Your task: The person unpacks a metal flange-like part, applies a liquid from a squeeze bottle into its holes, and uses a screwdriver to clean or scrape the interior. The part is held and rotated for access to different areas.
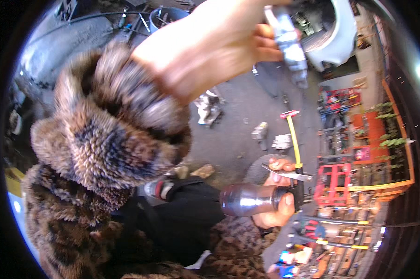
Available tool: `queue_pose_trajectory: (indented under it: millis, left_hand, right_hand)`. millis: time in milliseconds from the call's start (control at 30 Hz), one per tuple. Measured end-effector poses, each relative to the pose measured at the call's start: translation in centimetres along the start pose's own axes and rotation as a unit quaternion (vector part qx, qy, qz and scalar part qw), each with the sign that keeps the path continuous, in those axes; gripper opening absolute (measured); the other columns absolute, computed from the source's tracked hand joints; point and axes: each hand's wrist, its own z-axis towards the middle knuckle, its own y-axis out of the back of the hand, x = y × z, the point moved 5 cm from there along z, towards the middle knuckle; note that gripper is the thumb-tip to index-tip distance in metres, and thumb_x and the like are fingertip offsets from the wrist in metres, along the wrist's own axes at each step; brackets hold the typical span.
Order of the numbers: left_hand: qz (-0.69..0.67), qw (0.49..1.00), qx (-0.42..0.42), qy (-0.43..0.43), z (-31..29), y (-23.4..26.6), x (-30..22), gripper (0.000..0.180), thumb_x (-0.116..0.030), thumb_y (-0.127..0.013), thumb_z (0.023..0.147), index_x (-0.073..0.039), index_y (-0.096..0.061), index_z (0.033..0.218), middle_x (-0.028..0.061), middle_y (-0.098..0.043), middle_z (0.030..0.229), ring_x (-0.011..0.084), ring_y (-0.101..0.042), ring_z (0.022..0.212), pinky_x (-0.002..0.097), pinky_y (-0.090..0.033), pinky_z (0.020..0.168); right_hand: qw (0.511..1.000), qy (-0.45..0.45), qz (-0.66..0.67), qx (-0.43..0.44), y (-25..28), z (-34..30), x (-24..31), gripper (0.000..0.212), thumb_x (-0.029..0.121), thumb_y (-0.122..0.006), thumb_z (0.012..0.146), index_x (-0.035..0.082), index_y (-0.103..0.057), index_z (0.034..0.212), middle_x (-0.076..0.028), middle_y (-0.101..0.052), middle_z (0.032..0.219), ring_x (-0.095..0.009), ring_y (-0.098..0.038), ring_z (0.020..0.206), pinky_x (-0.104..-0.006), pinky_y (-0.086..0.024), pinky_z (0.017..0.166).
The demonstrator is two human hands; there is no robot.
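Note:
At the top, my left hand (233,42) reaches out of a fuzzy brown sleeve (112,130), its fingers closed on a long, shiny silvery object (289,44). Motion blur hides what kind of thing it is. Lower right, my right hand (277,216) is wrapped round the dark neck of a brownish see-through bottle (247,199), which lies tilted sideways. A metal lever (291,175) crosses near my fingers at its black head. From there a thin yellow tube (293,139) with a red crosswise tip appears to stick out; whether it joins the bottle is hard to tell.
Metal parts (209,109) and grey pieces (261,132) lie on the dark floor. At the right stand a red crate (333,183), an orange-edged rack and many tools. A pale car body panel (342,37) is at the top right, a blue bucket (168,17) at the top.

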Motion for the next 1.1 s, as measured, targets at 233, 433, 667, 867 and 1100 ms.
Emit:
queue_pose_trajectory:
  millis: [233,433,667,867,1100]
  left_hand:
    - [0.007,0.986,-0.106,0.132,-4.7,10.0,3.9,0.047,-0.025,-0.046,0.097,0.002,-0.045,0.135,0.0127,-0.065,0.105,0.0242,-0.065,0.103,0.0427,-0.049,0.101]
    - [-0.079,0.968,-0.159,0.175,-8.7,13.7,5.4,0.035,-0.020,-0.049,0.092,-0.002,-0.053,0.123,0.0120,-0.066,0.104,0.0223,-0.064,0.097,0.0415,-0.049,0.098]
    - [-0.170,0.945,-0.172,0.222,-10.2,15.4,6.4,0.042,-0.021,-0.052,0.090,-0.002,-0.052,0.128,0.0134,-0.066,0.116,0.0280,-0.062,0.110,0.0463,-0.042,0.105]
    - [-0.148,0.958,-0.148,0.198,-10.3,15.5,6.6,0.045,-0.020,-0.052,0.090,-0.003,-0.050,0.132,0.0138,-0.067,0.113,0.0290,-0.065,0.106,0.0451,-0.045,0.101]
    - [-0.097,0.966,-0.160,0.178,-10.4,15.1,6.2,0.045,-0.024,-0.051,0.089,-0.005,-0.051,0.130,0.0129,-0.065,0.110,0.0286,-0.063,0.104,0.0452,-0.046,0.098]
  right_hand:
    - [0.957,-0.042,-0.149,0.245,-4.4,1.2,-2.3,0.059,0.032,-0.072,0.074,-0.010,-0.058,0.114,-0.017,-0.067,0.101,-0.028,-0.059,0.089,-0.0411,-0.045,0.086]
    - [0.940,-0.097,-0.191,0.267,-6.9,0.6,-2.9,0.047,0.021,-0.076,0.073,-0.006,-0.061,0.108,-0.013,-0.066,0.096,-0.027,-0.058,0.088,-0.0383,-0.044,0.083]
    - [0.938,-0.154,-0.178,0.253,-7.9,0.9,-4.2,0.045,0.021,-0.076,0.073,-0.005,-0.061,0.107,-0.013,-0.066,0.096,-0.023,-0.054,0.083,-0.0316,-0.043,0.076]
    - [0.929,-0.201,-0.178,0.254,-7.7,0.5,-4.7,0.048,0.020,-0.075,0.073,-0.006,-0.060,0.110,-0.013,-0.064,0.102,-0.021,-0.053,0.086,-0.0302,-0.042,0.077]
    - [0.929,-0.233,-0.158,0.239,-7.5,0.1,-4.9,0.050,0.020,-0.075,0.073,-0.007,-0.059,0.112,-0.015,-0.063,0.103,-0.022,-0.055,0.088,-0.0307,-0.043,0.081]
